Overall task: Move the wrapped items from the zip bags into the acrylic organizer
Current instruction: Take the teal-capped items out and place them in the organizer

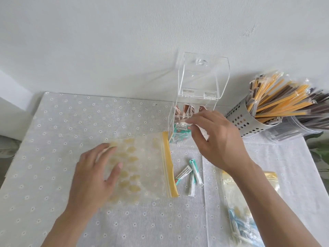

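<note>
A clear acrylic organizer [199,97] stands at the table's far side with its lid [201,75] tipped up. Brown packets sit in its rear compartment, teal-and-white packets [179,134] in the front one. My right hand [217,139] is over the front compartment, its fingertips pinching a teal-and-white packet [184,125] at the rim. My left hand [96,173] lies flat, fingers spread, on an emptied zip bag [142,166] with a yellow seal and lemon print. Three teal-and-white packets [190,175] lie loose on the cloth beside the bag's mouth.
A second zip bag [245,211] with blue-and-white packets lies at the lower right, partly under my right forearm. A perforated metal holder [249,122] full of wrapped yellow and brown sticks stands right of the organizer. A daisy-print cloth [71,122] covers the table, against a white wall.
</note>
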A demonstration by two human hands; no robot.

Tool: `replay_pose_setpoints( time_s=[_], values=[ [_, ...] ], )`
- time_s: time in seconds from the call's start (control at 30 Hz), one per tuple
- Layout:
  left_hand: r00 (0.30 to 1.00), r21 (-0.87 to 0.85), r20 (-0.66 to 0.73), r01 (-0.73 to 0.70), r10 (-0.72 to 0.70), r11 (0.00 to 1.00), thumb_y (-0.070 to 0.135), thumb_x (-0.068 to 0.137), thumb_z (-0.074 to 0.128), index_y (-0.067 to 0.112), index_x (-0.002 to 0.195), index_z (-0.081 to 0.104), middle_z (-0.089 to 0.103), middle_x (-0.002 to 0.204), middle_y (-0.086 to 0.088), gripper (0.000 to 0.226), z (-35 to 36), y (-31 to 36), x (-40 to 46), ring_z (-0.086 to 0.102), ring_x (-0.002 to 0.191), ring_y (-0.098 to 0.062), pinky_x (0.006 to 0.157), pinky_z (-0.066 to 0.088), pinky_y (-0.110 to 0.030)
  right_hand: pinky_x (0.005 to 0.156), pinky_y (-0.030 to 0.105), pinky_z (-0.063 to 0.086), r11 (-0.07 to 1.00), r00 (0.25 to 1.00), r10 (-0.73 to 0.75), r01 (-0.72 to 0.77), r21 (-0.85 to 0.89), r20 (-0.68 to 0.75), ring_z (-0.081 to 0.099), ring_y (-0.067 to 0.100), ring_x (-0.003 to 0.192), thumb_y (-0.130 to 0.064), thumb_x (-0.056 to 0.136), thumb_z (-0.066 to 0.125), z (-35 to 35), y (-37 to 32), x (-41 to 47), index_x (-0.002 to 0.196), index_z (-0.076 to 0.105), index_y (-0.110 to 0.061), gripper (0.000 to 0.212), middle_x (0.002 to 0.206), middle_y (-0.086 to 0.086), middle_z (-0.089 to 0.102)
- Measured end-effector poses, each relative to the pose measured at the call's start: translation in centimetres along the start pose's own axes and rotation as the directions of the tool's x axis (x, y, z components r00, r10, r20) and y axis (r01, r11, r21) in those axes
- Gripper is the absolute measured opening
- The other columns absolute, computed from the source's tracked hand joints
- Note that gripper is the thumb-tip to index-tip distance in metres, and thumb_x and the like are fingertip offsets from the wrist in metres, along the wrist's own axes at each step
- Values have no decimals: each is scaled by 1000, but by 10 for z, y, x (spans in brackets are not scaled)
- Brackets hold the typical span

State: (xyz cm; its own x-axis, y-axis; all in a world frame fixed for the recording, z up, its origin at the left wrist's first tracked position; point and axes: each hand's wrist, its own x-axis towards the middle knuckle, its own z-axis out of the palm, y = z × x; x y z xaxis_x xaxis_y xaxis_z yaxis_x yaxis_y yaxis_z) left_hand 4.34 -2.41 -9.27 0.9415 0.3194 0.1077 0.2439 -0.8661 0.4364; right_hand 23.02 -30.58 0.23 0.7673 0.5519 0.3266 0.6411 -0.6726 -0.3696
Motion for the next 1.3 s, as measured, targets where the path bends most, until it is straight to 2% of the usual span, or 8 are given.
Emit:
replay_pose_setpoints(
  time_s=[0.1, 0.23, 0.43, 0.53, 0.67, 0.83, 0.93, 1.3],
  values=[
    [918, 46, 226, -344, 325, 938, 50, 108, 45, 31, 161, 49, 26, 179, 6, 57, 17, 6, 6, 20, 167, -25, 128, 25, -58, 63, 41, 55, 992, 994, 92, -87, 88, -57, 65, 22, 89, -4, 97, 67, -1, 2, -33, 105, 79, -15, 19, 104, -5, 74],
    [855, 152, 356, -451, 377, 880, 60, 109, 33, 40, 164, 41, 18, 181, 7, 59, 33, -7, 4, 11, 169, -25, 128, 22, -63, 60, 36, 57, 966, 964, 255, -257, 19, 78, 54, 6, 80, -11, 94, 73, 17, 7, -88, 106, 78, -21, 16, 102, -12, 70],
    [946, 356, 307, -217, 105, 909, 72, 101, 33, 38, 159, 52, 38, 174, 2, 70, 24, -28, 0, 36, 160, -31, 118, 31, -64, 75, 35, 55, 812, 764, 575, -577, -88, 294, 60, 10, 104, -55, 90, 70, 43, 7, -136, 119, 65, -36, 35, 106, -20, 58],
    [969, 458, 243, -70, -49, 886, 78, 93, 37, 31, 151, 61, 54, 159, -6, 78, 17, -19, 10, 53, 137, -39, 102, 37, -59, 81, 36, 54, 762, 702, 635, -638, -111, 323, 57, 11, 109, -64, 84, 72, 51, 0, -141, 127, 57, -39, 51, 110, -18, 52],
    [972, 507, 148, 84, -183, 858, 85, 87, 37, 19, 136, 67, 59, 139, -15, 87, 21, -6, 28, 53, 115, -40, 92, 37, -55, 79, 37, 54, 772, 720, 624, -627, -102, 304, 58, 12, 110, -56, 86, 74, 57, -4, -139, 124, 60, -39, 44, 110, -18, 52],
    [989, 378, 141, -99, 49, 920, 48, 100, 46, 14, 163, 43, 27, 178, -11, 72, 39, -2, 43, 28, 162, -39, 121, 23, -68, 75, 39, 56, 803, 764, 587, -592, -69, 269, 60, 17, 110, -40, 93, 72, 64, -4, -137, 124, 65, -33, 32, 109, -15, 55],
    [965, 349, 217, -216, 146, 912, 33, 101, 34, 24, 171, 29, 13, 182, -3, 71, 47, 1, 48, 17, 167, -37, 125, 21, -71, 72, 43, 59, 820, 791, 561, -572, -31, 243, 61, 19, 106, -36, 95, 70, 72, -2, -139, 123, 66, -33, 28, 107, -13, 57],
    [924, 342, 254, 189, -284, 920, 69, 106, 4, 36, 173, 0, -12, 182, -1, 74, 67, 26, 75, -15, 167, -36, 123, 0, -80, 76, 46, 59, 850, 855, 504, -516, 103, 123, 62, 24, 96, -27, 98, 72, 90, 10, -123, 129, 66, -21, 32, 111, -2, 58]
  ],
)
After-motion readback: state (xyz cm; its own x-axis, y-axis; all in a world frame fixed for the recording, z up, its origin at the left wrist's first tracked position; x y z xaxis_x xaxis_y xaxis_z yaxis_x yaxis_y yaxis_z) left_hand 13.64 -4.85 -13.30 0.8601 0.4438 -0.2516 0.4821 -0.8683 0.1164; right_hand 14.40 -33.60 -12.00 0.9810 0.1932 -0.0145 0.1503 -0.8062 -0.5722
